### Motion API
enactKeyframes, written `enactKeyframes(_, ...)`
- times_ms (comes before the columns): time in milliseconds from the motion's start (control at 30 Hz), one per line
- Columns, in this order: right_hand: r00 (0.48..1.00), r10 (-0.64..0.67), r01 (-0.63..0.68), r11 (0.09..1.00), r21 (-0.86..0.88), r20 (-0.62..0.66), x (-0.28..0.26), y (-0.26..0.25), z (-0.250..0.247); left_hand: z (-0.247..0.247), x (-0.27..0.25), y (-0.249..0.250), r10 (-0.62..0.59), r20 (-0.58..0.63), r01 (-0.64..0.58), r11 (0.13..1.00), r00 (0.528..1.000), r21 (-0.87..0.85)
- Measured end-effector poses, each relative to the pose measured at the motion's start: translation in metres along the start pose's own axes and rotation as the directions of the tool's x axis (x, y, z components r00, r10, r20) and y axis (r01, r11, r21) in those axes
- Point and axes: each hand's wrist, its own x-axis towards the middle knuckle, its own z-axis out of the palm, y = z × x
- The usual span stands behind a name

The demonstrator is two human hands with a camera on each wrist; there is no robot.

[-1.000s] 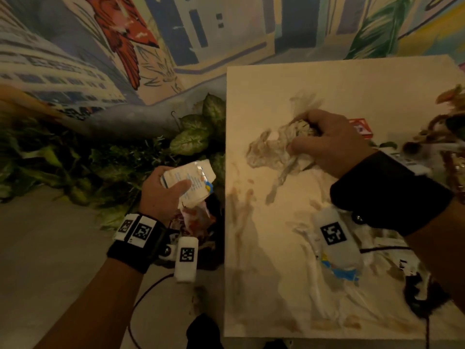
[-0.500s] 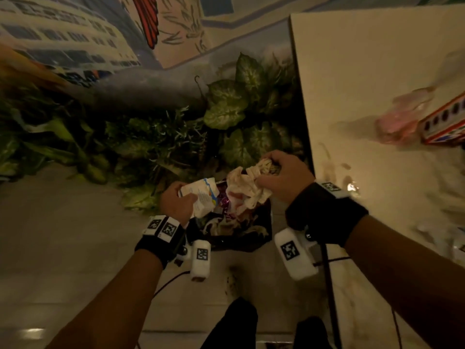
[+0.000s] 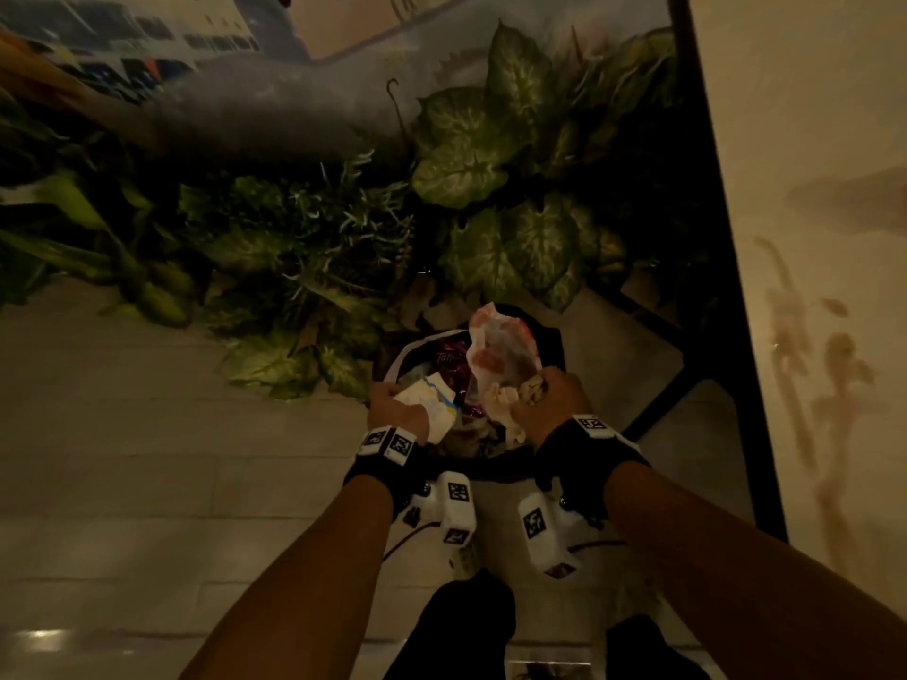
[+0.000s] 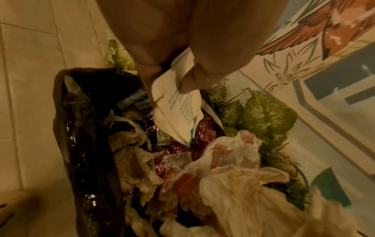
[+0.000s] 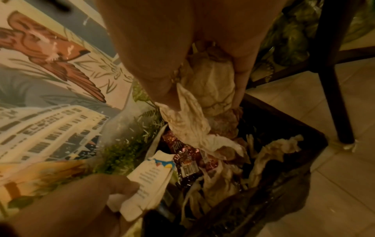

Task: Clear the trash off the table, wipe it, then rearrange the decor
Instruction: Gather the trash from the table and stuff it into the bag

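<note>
My right hand [image 3: 549, 400] is closed round a crumpled, stained paper napkin [image 5: 202, 102], fingers and thumb wrapped about its upper part while the loose end hangs down below my palm. The wad sits directly over the open bin [image 5: 284, 160], its lower tip touching or just above the rubbish piled inside; I cannot tell which. My left hand [image 3: 392, 404] pinches a white paper packet [image 4: 178, 112] with small print and a blue-and-yellow corner, thumb on one face and fingers behind it, the packet pointing down over the near-left part of the same bin. The two hands are close together, side by side above the bin's mouth. Inside the black bin liner [image 4: 85, 144] lie more crumpled napkins, a shiny dark-red snack wrapper [image 5: 186, 154] and a stained white wrapper [image 3: 500, 346]. The bin stands on the tiled floor [image 3: 147, 458], beside leafy plants [image 3: 491, 154]. The smeared tabletop [image 3: 810, 238] is off to my right, well apart from both hands.
</note>
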Motion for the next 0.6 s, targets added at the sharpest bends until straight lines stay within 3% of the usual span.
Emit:
enactKeyframes(100,1.000,-0.012,0.013,0.998,-0.055,0.013,0.013,0.004,0.016,0.011,0.018,-0.009,-0.015,0.050,0.013,0.999,0.999,0.047)
enactKeyframes(267,0.990,-0.057,0.078,0.982,-0.170,0.128,0.024,0.007,0.032,0.010,0.020,-0.032,0.044,0.192,-0.086,0.972,0.980,0.217)
enactKeyframes(433,0.979,-0.031,0.055,0.992,-0.115,0.202,0.003,0.012,0.022,-0.019,0.003,-0.030,0.108,0.157,-0.155,0.933,0.982,0.326)
enactKeyframes(600,0.940,-0.173,0.211,0.972,-0.103,0.295,-0.055,-0.021,-0.029,-0.045,-0.034,0.013,0.310,0.084,-0.321,0.908,0.947,0.271)
